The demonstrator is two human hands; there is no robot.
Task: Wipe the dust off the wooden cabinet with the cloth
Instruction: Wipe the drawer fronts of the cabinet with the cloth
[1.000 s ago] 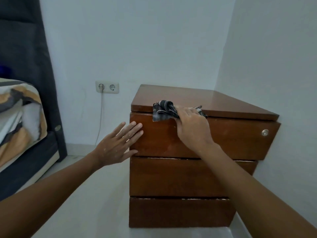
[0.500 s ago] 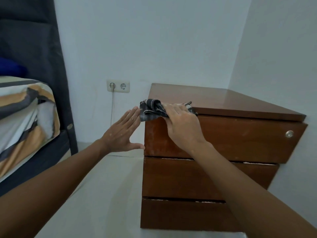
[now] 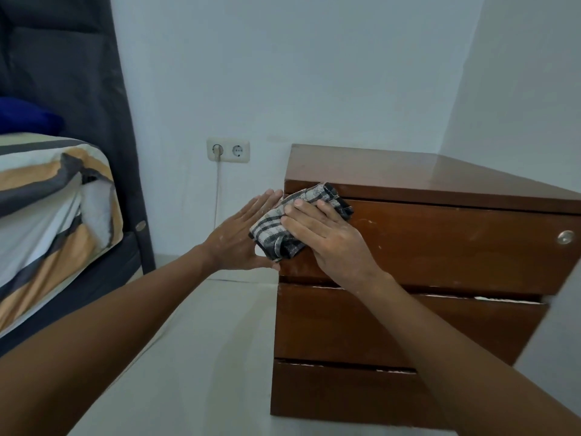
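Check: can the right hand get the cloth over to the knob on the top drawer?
Probably yes. The right hand presses the cloth at the top drawer's left end; the knob sits at its right end. The drawer front between them is bare, with nothing in the way.

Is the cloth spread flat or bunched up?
Bunched: the cloth sits crumpled in folds under the right hand, against the cabinet top drawer front.

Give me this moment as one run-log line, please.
right hand: presses cloth on cabinet top drawer front | left hand: open, at left edge
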